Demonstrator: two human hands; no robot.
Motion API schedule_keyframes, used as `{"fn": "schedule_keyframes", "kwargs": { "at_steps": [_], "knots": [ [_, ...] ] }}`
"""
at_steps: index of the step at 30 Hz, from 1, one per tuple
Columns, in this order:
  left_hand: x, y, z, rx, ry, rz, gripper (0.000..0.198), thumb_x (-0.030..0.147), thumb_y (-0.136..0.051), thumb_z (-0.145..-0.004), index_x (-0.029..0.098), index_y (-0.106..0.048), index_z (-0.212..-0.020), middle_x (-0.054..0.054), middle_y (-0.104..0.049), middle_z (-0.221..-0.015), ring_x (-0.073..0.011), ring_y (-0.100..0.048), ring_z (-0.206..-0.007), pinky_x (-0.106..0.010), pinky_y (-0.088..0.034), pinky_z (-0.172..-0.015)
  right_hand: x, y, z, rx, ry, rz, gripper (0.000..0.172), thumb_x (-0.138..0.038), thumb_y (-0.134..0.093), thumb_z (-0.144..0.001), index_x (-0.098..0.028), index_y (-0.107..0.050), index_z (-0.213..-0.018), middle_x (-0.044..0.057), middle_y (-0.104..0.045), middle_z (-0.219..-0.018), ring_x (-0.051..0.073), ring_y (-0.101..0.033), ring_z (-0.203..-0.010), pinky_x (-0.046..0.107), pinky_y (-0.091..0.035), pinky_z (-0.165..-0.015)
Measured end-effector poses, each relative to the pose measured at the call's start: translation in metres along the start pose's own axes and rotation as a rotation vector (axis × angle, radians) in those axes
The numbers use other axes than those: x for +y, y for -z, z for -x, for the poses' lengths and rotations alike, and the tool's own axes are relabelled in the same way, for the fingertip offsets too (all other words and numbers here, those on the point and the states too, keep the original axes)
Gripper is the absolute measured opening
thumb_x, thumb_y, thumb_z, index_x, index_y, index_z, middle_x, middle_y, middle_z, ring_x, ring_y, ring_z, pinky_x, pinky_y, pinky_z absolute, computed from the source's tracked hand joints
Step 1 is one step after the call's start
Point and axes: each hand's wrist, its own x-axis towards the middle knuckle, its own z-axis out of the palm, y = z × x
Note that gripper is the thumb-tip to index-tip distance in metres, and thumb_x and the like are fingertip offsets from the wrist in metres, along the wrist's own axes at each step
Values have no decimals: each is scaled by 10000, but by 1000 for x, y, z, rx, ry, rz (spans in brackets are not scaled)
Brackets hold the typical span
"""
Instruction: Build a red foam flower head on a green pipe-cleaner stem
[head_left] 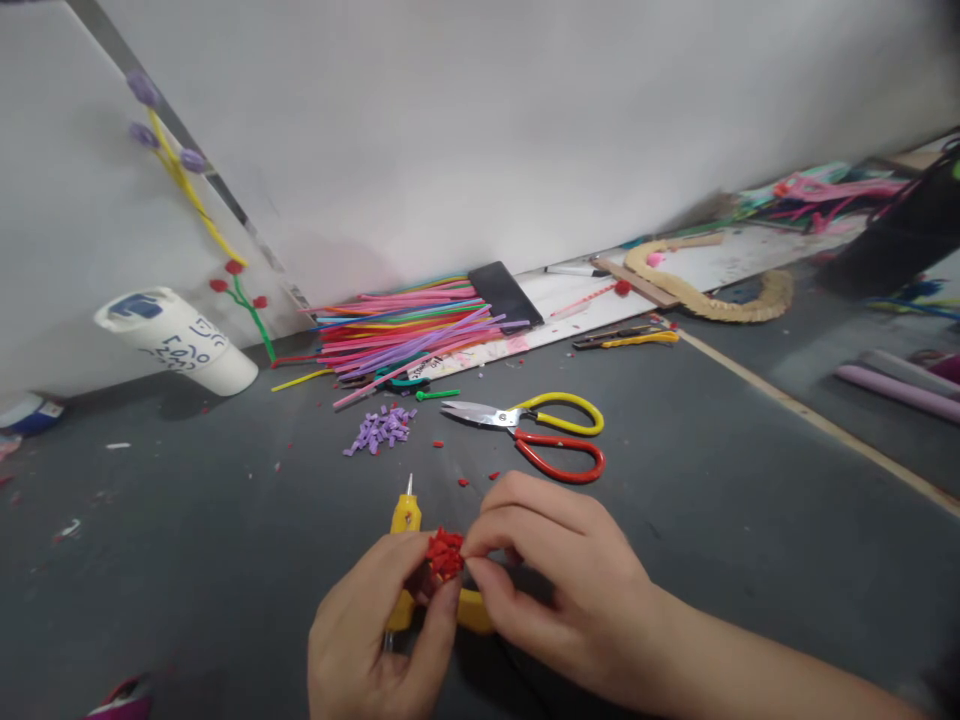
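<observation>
My left hand point(375, 640) and my right hand point(555, 580) meet low in the middle, both pinched on a small red clustered flower piece point(445, 553). A yellow glue gun point(406, 520) lies under my hands, its tip pointing away from me. Beyond my hands lie scissors point(536, 430) with one yellow and one red handle, blades shut. To their left is a little heap of purple cut bits point(380, 429). Behind that spreads a bundle of coloured straws point(409, 330).
A white paper cup point(180, 342) lies on its side at the left. Purple and red flower stems point(191, 190) lean on the white wall. A yellow utility knife point(626, 340), a black phone point(506, 293) and a curved cardboard strip point(712, 295) sit at the back. The dark grey tabletop point(187, 560) carries scattered scraps.
</observation>
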Motion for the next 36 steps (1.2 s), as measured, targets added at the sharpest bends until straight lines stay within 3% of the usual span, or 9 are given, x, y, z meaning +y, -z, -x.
{"fn": "schedule_keyframes", "kwargs": {
  "at_steps": [20,28,36],
  "knots": [
    [2,3,-1,-21,-45,-56,160,124,-605,-844,168,-590,-997,-27,-716,-773,-108,-684,-634,-179,-551,-663,2,0,2,-31,30,33,145,-80,-507,-873,-134,-640,-850,41,-624,-767,124,-544,-676,231,-481,-631],
    [1,3,0,-30,75,61,147,138,-608,-845,191,-634,-979,-22,-736,-822,-119,-690,-645,-195,-561,-635,0,2,-1,33,-60,-66,133,-62,-543,-827,-152,-630,-781,0,-583,-724,79,-531,-604,174,-450,-555],
    [3,2,-3,-3,89,77,169,130,-622,-818,207,-644,-966,-5,-734,-792,-126,-692,-611,-198,-565,-606,0,-1,0,3,-10,-26,136,-64,-529,-837,-139,-637,-803,25,-611,-737,110,-551,-651,206,-467,-598]
  ]
}}
